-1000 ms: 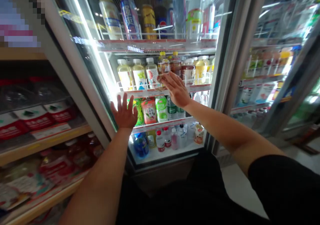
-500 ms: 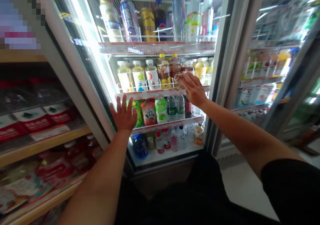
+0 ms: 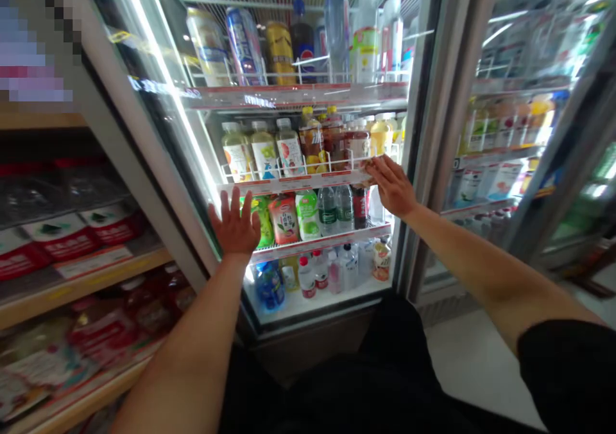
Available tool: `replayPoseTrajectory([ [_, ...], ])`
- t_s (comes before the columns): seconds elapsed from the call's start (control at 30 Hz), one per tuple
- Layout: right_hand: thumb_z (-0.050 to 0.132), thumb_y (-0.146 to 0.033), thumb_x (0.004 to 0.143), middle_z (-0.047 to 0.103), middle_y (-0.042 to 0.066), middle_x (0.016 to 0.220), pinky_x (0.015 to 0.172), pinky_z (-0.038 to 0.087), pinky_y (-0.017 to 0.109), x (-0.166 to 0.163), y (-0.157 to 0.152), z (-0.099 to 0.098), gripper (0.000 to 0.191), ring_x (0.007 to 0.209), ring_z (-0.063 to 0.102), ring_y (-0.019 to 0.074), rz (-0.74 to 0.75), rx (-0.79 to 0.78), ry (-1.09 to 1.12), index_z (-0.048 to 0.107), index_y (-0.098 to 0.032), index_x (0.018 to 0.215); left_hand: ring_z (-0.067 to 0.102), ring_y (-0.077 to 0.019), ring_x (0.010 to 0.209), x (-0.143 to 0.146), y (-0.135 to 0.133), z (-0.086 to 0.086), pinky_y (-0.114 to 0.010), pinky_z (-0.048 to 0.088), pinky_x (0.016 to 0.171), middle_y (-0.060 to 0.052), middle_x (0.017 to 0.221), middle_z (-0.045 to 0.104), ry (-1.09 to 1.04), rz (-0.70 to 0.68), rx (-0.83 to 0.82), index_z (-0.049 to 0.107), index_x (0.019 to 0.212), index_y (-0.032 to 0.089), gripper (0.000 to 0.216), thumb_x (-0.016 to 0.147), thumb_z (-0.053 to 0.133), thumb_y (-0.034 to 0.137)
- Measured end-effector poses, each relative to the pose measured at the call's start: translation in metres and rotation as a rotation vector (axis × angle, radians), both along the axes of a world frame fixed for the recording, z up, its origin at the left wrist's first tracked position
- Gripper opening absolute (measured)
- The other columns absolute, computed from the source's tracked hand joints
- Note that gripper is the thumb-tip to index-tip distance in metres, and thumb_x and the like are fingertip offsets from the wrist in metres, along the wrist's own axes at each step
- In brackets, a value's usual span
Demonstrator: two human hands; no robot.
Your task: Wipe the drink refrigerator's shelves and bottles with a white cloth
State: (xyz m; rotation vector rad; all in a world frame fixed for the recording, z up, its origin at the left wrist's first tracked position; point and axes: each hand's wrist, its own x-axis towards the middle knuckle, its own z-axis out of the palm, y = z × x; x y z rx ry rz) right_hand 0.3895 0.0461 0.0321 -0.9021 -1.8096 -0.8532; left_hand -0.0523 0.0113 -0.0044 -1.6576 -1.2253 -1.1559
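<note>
A lit drinks cooler with a glass door [image 3: 308, 219] stands in front of me. My left hand [image 3: 235, 222] lies open at the left side of the glass, fingers spread upward, with nothing in it. On the right, my right hand [image 3: 392, 185] reaches to the glass at the level of a shelf edge [image 3: 308, 182], its fingers stretched out and close together. A small brownish patch shows at its fingertips; I cannot tell if it is their reflection. Behind the glass near that hand are a dark-red drink bottle [image 3: 357, 144] and a yellow drink bottle [image 3: 382, 135].
Wooden shelves [image 3: 91, 280] with red-labelled packs [image 3: 62, 232] run along my left. A metal door frame [image 3: 445, 100] and another cooler with drinks [image 3: 500, 126] stand to the right. Below me are my dark-clothed legs [image 3: 332, 376] and a pale floor [image 3: 462, 357].
My right hand has moved to the right and down across the glass. The left hand has stayed nearly in place, and the view has shifted slightly.
</note>
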Motion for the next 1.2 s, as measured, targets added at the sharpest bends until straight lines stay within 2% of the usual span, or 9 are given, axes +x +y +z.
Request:
replayPoseTrajectory([
  [0.13, 0.036, -0.016, 0.103, 0.046, 0.004, 0.163, 0.129, 0.033, 0.057, 0.011, 0.004, -0.003, 0.056, 0.157, 0.032, 0.0306, -0.065, 0.015, 0.171, 0.045, -0.026, 0.158, 0.018, -0.0297, 0.160, 0.001, -0.001, 0.001, -0.063, 0.003, 0.128, -0.011, 0.166, 0.036, -0.024, -0.016, -0.013, 0.047, 0.153, 0.020, 0.053, 0.103, 0.045, 0.037],
  [0.3, 0.039, -0.014, 0.101, 0.052, 0.009, 0.158, 0.127, 0.037, 0.054, 0.013, -0.001, -0.044, 0.053, 0.156, 0.033, 0.0283, -0.061, 0.003, 0.125, 0.053, -0.021, 0.152, 0.018, -0.0303, 0.160, 0.001, 0.000, 0.001, -0.063, 0.004, 0.128, -0.013, 0.165, 0.039, -0.010, -0.001, 0.004, 0.048, 0.153, 0.019, 0.053, 0.103, 0.044, 0.036],
  [0.37, 0.039, -0.012, 0.100, 0.055, 0.008, 0.156, 0.126, 0.039, 0.053, 0.016, -0.001, -0.051, 0.053, 0.155, 0.036, 0.0273, -0.041, -0.015, 0.085, 0.057, -0.023, 0.149, 0.017, -0.0301, 0.160, 0.001, 0.000, 0.001, -0.062, 0.005, 0.128, -0.013, 0.165, 0.038, -0.006, 0.000, 0.006, 0.048, 0.154, 0.019, 0.053, 0.103, 0.043, 0.037],
  [0.6, 0.034, -0.015, 0.102, 0.044, 0.003, 0.164, 0.129, 0.032, 0.059, 0.017, 0.010, -0.016, 0.059, 0.158, 0.028, 0.0293, -0.058, 0.000, 0.275, 0.042, -0.029, 0.159, 0.015, -0.0298, 0.160, 0.005, -0.005, 0.004, -0.062, -0.003, 0.127, -0.013, 0.166, 0.037, -0.094, -0.053, -0.080, 0.048, 0.152, 0.018, 0.055, 0.102, 0.042, 0.041],
  [0.67, 0.035, -0.017, 0.103, 0.042, 0.005, 0.166, 0.129, 0.031, 0.058, 0.009, 0.008, -0.025, 0.058, 0.159, 0.025, 0.0293, -0.057, 0.001, 0.300, 0.041, -0.027, 0.160, 0.015, -0.0299, 0.160, 0.007, -0.006, 0.005, -0.061, -0.003, 0.128, -0.013, 0.166, 0.037, -0.092, -0.053, -0.085, 0.049, 0.152, 0.018, 0.055, 0.102, 0.042, 0.041],
  [0.8, 0.041, -0.016, 0.101, 0.037, 0.008, 0.168, 0.130, 0.030, 0.057, -0.009, -0.002, -0.061, 0.060, 0.161, 0.019, 0.0291, -0.019, -0.059, 0.197, 0.039, -0.022, 0.161, 0.016, -0.0290, 0.160, 0.007, -0.007, 0.005, -0.059, -0.003, 0.129, -0.012, 0.166, 0.037, -0.095, -0.052, -0.088, 0.049, 0.152, 0.020, 0.054, 0.102, 0.042, 0.039],
  [0.87, 0.044, -0.015, 0.100, 0.038, 0.008, 0.168, 0.130, 0.030, 0.058, -0.014, -0.004, -0.068, 0.062, 0.161, 0.019, 0.0292, 0.005, -0.069, 0.150, 0.038, -0.023, 0.161, 0.018, -0.0292, 0.160, 0.006, -0.006, 0.004, -0.059, -0.002, 0.129, -0.012, 0.166, 0.037, -0.093, -0.045, -0.083, 0.049, 0.152, 0.020, 0.054, 0.102, 0.042, 0.039],
  [1.07, 0.037, -0.014, 0.102, 0.040, 0.005, 0.167, 0.130, 0.032, 0.056, -0.029, -0.001, -0.036, 0.060, 0.161, 0.020, 0.0265, 0.030, -0.002, 0.157, 0.038, -0.025, 0.161, 0.018, -0.0295, 0.160, 0.003, -0.004, 0.002, -0.061, 0.003, 0.129, -0.011, 0.166, 0.037, -0.047, -0.011, -0.034, 0.048, 0.153, 0.022, 0.053, 0.102, 0.045, 0.038],
  [1.2, 0.038, -0.014, 0.103, 0.044, 0.006, 0.164, 0.129, 0.034, 0.056, -0.053, -0.013, -0.044, 0.057, 0.160, 0.021, 0.0256, 0.054, -0.074, 0.076, 0.044, -0.025, 0.158, 0.017, -0.0296, 0.160, 0.002, -0.003, 0.001, -0.062, 0.001, 0.128, -0.011, 0.166, 0.037, -0.050, -0.016, -0.040, 0.046, 0.154, 0.022, 0.054, 0.103, 0.044, 0.037],
])
